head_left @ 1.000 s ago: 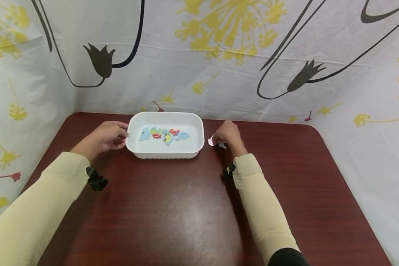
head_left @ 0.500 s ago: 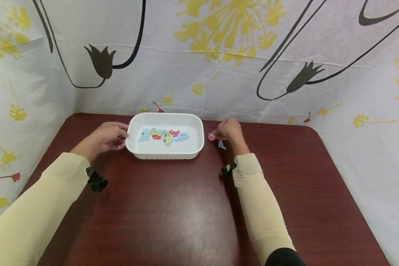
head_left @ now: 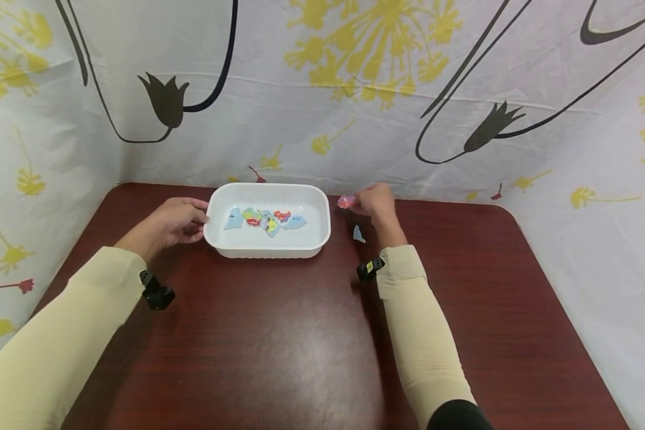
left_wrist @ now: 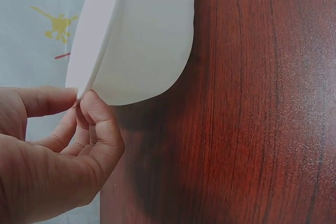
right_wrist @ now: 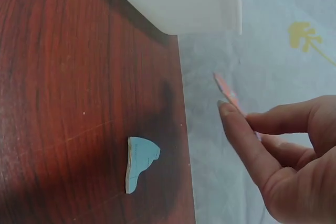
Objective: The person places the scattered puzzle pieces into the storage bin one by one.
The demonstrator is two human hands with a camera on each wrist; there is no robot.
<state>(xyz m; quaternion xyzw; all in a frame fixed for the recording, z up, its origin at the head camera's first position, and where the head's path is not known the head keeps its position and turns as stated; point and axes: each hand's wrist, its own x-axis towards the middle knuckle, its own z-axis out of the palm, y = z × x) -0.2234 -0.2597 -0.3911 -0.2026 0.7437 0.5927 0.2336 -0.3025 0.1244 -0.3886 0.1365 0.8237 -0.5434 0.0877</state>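
A white plastic tray (head_left: pixel 266 252) stands near the table's back edge, with several map-printed puzzle pieces (head_left: pixel 272 224) lying flat inside. My left hand (head_left: pixel 177 221) pinches the tray's left rim between thumb and finger, as the left wrist view (left_wrist: pixel 68 145) also shows. To the right of the tray, my right hand (head_left: pixel 375 202) holds a pink and red puzzle piece (head_left: pixel 346 202) between thumb and fingers, lifted off the table. In the right wrist view this piece (right_wrist: pixel 227 89) is seen nearly edge-on. A light blue puzzle piece (head_left: pixel 358 234) lies on the table below that hand.
The dark red-brown wooden table (head_left: pixel 279 334) spreads out in front of the tray. Behind and at both sides hangs a white cloth (head_left: pixel 279 131) with yellow and dark flower prints, close to the table's back edge.
My right hand has raised the pink and red puzzle piece off the table, moving it up and away, so the light blue piece is now fully in sight. My left hand stays on the rim.
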